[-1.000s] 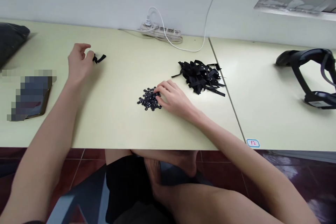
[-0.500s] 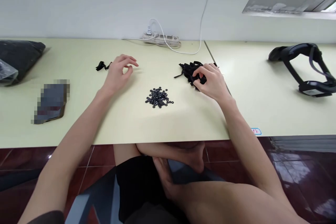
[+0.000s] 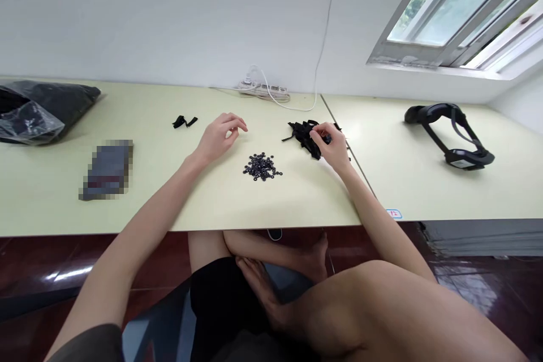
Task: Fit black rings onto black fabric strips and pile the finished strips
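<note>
A pile of black fabric strips (image 3: 306, 134) lies on the table at the right. Over its right side is my right hand (image 3: 331, 146), thumb and index fingertips pinched together; whatever is between them, if anything, is too small to make out. My left hand (image 3: 220, 137) hovers over the table on the left, empty, its fingers loosely curved and thumb apart. Between and in front of both hands sits a heap of small, round, dark discs with center holes (image 3: 261, 167). A few black strips (image 3: 180, 121) lie apart, beyond and left of my left hand.
A power strip (image 3: 267, 90) with a white cable rests against the wall. On the left are a dark plastic bag (image 3: 63, 107) and a blurred flat object (image 3: 108, 169). A black headset (image 3: 452, 136) stands at the right, past the table seam.
The view has shifted, showing more of the window. My left hand now appears clear of the separate strips it partly covered. My right hand stays at the strip pile, its thumb and index tips closer together.
</note>
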The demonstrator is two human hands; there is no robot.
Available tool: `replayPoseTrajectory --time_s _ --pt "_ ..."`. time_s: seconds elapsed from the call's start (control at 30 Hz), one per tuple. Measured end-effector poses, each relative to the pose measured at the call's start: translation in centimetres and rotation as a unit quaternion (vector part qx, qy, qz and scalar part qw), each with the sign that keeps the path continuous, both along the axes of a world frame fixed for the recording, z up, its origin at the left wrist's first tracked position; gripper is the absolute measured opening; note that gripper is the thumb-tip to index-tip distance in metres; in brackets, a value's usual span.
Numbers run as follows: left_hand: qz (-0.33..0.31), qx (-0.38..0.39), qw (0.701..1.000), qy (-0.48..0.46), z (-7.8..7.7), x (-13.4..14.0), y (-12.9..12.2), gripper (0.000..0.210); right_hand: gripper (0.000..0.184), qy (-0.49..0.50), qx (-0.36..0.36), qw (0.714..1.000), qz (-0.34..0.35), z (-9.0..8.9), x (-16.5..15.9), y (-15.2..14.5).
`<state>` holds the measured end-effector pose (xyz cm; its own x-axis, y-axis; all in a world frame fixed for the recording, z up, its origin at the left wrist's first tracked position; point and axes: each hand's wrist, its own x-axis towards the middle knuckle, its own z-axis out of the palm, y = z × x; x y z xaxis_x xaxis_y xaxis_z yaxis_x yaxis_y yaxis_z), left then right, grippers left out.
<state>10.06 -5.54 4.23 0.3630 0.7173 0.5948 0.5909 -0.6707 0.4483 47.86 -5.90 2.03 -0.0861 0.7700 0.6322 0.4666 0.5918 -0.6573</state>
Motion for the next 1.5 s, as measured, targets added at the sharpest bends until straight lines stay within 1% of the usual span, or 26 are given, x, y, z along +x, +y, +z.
replayPoseTrajectory --time_s 0.07,0.1,0.13,0.17,0.23,0.3,0.37,0.47,0.57,0.67,0.73,0.8,0.9,1.0,1.07,1.13,1.27,1.33,1.4,1.5 --pt "-0.025 -0.035 0.998 -0.044 0.0 1.4 -0.8 0.027 0.041 0.07 -0.056 0.995 0.038 0.2 -1.1 -0.6" --pt "-0.04 -0.066 0.994 -0.075 0.0 2.1 -1.2 0.026 0.047 0.094 -0.087 0.99 0.063 0.4 -1.8 -0.8" --pt "-0.055 -0.105 0.987 -0.108 0.0 2.8 -1.7 0.025 0.051 0.097 -0.117 0.984 0.09 0.6 -2.5 -1.1" --pt "-0.072 -0.145 0.978 -0.135 0.0 3.5 -2.1 0.028 0.053 0.09 -0.138 0.98 0.115 0.8 -3.4 -1.2" --pt "-0.107 -0.212 0.956 -0.175 -0.1 4.6 -2.8 0.041 0.052 0.054 -0.152 0.973 0.164 1.5 -5.4 -1.3" --pt "-0.132 -0.247 0.94 -0.197 -0.3 5.1 -3.1 0.047 0.051 0.002 -0.156 0.963 0.221 2.1 -7.3 -1.1" --pt "-0.142 -0.263 0.931 -0.211 -0.4 5.2 -3.1 0.045 0.05 -0.038 -0.163 0.951 0.258 2.3 -8.9 -0.7" --pt "-0.131 -0.281 0.927 -0.213 -0.6 4.6 -2.7 0.043 0.046 -0.049 -0.174 0.95 0.253 1.8 -9.4 -0.2" --pt "-0.095 -0.28 0.932 -0.209 -0.4 4.0 -2.2 0.043 0.042 -0.033 -0.192 0.952 0.238 0.9 -8.2 0.0" --pt "-0.066 -0.268 0.937 -0.213 -0.1 3.8 -2.0 0.037 0.038 0.003 -0.2 0.954 0.224 0.5 -6.6 0.2" --pt "-0.065 -0.276 0.937 -0.205 0.1 3.8 -2.1 0.033 0.036 0.027 -0.203 0.955 0.214 0.6 -6.1 0.2" --pt "-0.079 -0.303 0.93 -0.193 0.0 4.1 -2.4 0.031 0.036 0.033 -0.205 0.955 0.211 0.8 -6.1 0.1" --pt "-0.096 -0.331 0.923 -0.172 -0.3 4.7 -3.1 0.035 0.034 0.004 -0.201 0.956 0.213 1.1 -6.7 -0.6" --pt "-0.097 -0.311 0.934 -0.146 -0.6 5.3 -3.6 0.035 0.029 -0.034 -0.198 0.955 0.218 1.3 -7.2 -1.3" --pt "-0.094 -0.302 0.938 -0.143 -0.6 5.3 -3.7 0.03 0.027 -0.045 -0.195 0.955 0.218 1.3 -7.4 -1.5" --pt "-0.087 -0.297 0.94 -0.145 -0.5 5.2 -3.5 0.03 0.026 -0.048 -0.191 0.957 0.211 1.3 -7.5 -1.4" --pt "-0.047 -0.274 0.952 -0.126 -0.6 4.5 -2.8 0.029 0.021 -0.07 -0.185 0.958 0.206 1.0 -7.2 -0.6" --pt "-0.014 -0.265 0.956 -0.127 -0.7 4.2 -2.4 0.027 0.019 -0.108 -0.167 0.957 0.209 0.7 -7.0 -0.2" --pt "0.011 -0.26 0.956 -0.139 -0.9 4.0 -2.1 0.025 0.021 -0.152 -0.144 0.955 0.212 0.3 -6.8 0.0" --pt "0.012 -0.259 0.955 -0.147 -0.9 3.8 -1.8 0.026 0.025 -0.188 -0.13 0.947 0.226 -0.2 -6.6 0.2"
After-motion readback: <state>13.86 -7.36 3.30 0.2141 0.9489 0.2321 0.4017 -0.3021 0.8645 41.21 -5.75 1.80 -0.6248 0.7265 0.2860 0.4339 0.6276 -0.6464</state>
